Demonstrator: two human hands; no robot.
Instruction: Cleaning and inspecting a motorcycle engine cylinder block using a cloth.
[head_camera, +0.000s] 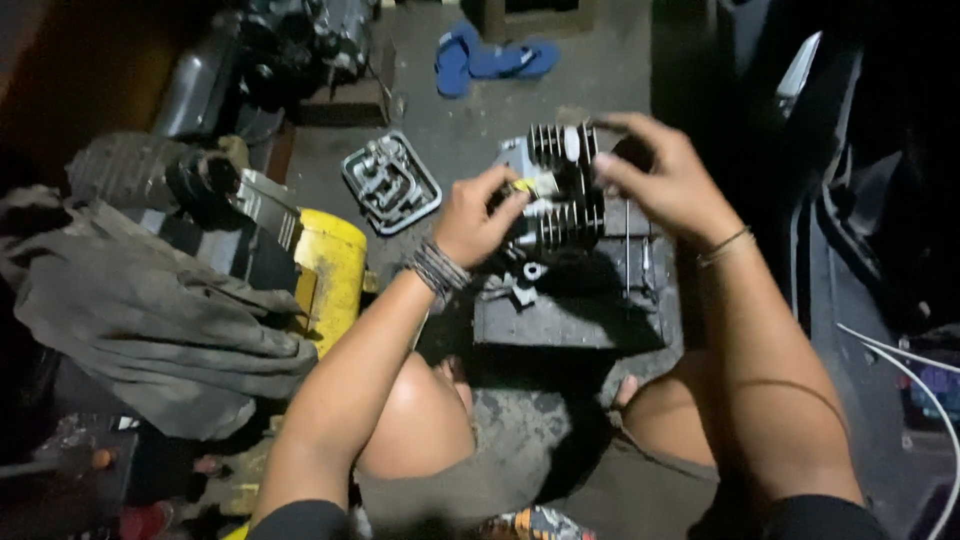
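Note:
A black finned engine cylinder (562, 190) sits above a dark metal block (570, 300) on the concrete floor. My left hand (478, 215) grips its left side, fingers pinching a small yellowish part against the fins. My right hand (665, 175) holds the cylinder's right and top edge. Both wrists wear bracelets. My knees show below the block.
A grey metal cover with parts (390, 183) lies on the floor to the left. A yellow tank (335, 275) and a crumpled grey cloth (150, 320) sit further left. Blue sandals (490, 58) lie at the top. White cables (900, 360) run along the right.

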